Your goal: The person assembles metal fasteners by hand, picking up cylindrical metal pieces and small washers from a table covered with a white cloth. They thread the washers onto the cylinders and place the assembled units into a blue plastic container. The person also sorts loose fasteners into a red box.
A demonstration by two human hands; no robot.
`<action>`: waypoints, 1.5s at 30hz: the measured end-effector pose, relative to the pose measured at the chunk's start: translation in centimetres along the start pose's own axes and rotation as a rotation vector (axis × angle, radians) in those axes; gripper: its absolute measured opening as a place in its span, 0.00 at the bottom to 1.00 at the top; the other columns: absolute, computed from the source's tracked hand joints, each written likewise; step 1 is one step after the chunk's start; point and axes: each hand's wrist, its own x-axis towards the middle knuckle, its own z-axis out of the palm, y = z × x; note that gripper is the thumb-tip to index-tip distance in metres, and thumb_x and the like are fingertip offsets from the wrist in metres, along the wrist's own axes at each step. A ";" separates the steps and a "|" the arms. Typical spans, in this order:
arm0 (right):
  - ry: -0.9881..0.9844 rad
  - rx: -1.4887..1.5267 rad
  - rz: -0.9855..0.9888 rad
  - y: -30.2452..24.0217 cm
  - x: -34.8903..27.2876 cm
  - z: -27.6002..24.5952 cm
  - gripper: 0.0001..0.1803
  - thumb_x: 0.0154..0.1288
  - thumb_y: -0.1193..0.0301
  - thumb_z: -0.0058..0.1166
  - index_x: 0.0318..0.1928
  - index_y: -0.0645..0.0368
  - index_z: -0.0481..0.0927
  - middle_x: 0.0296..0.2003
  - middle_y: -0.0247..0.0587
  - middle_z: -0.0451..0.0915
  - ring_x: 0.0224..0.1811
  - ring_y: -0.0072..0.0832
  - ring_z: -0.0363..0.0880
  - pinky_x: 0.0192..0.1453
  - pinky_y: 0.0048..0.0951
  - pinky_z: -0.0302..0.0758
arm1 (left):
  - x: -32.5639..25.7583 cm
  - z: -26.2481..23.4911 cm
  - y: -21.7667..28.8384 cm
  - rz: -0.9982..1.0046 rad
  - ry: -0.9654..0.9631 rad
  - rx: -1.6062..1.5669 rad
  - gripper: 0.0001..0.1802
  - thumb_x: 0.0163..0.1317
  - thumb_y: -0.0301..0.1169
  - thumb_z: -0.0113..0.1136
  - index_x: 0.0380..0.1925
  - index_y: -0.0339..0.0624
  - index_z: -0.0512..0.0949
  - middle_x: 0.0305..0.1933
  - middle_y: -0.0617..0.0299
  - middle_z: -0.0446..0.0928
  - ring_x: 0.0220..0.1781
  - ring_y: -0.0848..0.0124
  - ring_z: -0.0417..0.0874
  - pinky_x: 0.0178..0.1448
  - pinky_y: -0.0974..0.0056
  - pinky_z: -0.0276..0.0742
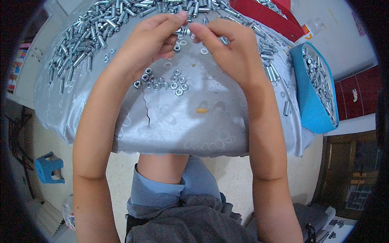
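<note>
Grey shirt closest to the lens, a person holds left fingers and right fingers near each other over a silver-clothed desk, both bunched narrow; whether they grip anything cannot be told. Shiny hex nuts with dark round holes cluster bodyward of the fingers; flat washers lie nearer them. Beyond, cylindrical silver bolts point every way. Right of the fingers, one lone bolt has its long axis roughly bodyward; farther out, a bottle bears a printed label.
</note>
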 end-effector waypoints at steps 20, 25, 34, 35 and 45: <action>0.012 0.095 -0.099 -0.2 0.1 0.3 0.15 0.51 0.70 0.56 0.40 0.58 0.71 0.24 0.40 0.71 0.27 0.30 0.71 0.30 0.27 0.68 | -0.1 0.0 0.2 -0.020 -0.026 0.005 0.18 0.59 0.48 0.48 0.32 0.43 0.71 0.14 0.76 0.53 0.14 0.84 0.52 0.19 0.76 0.50; 0.016 0.081 -0.131 0.0 0.0 1.0 0.10 0.55 0.72 0.54 0.38 0.60 0.72 0.23 0.34 0.71 0.24 0.20 0.69 0.29 0.19 0.68 | -0.2 0.1 0.3 -0.030 -0.034 0.004 0.19 0.58 0.49 0.51 0.27 0.43 0.70 0.16 0.75 0.57 0.16 0.84 0.55 0.21 0.76 0.56; -0.270 0.804 0.636 -1.0 -0.2 1.3 0.21 0.64 0.59 0.42 0.23 0.64 0.72 0.16 0.31 0.69 0.17 0.20 0.65 0.23 0.22 0.64 | -0.3 0.8 -0.3 0.167 0.051 0.129 0.19 0.59 0.47 0.49 0.27 0.41 0.70 0.16 0.73 0.59 0.16 0.83 0.56 0.20 0.76 0.56; -0.265 0.717 0.625 -1.1 -0.1 1.1 0.22 0.63 0.57 0.42 0.23 0.63 0.73 0.15 0.37 0.69 0.18 0.29 0.67 0.23 0.27 0.65 | -0.3 0.7 -0.2 0.145 0.002 0.094 0.19 0.59 0.47 0.48 0.28 0.41 0.70 0.16 0.73 0.60 0.16 0.83 0.56 0.20 0.76 0.55; -0.026 0.170 0.081 -1.1 -0.3 2.4 0.22 0.59 0.55 0.48 0.21 0.62 0.72 0.13 0.39 0.68 0.15 0.31 0.67 0.20 0.29 0.63 | -0.5 1.0 -0.1 0.092 0.073 -0.026 0.18 0.60 0.47 0.47 0.33 0.42 0.72 0.17 0.73 0.62 0.16 0.84 0.59 0.19 0.77 0.54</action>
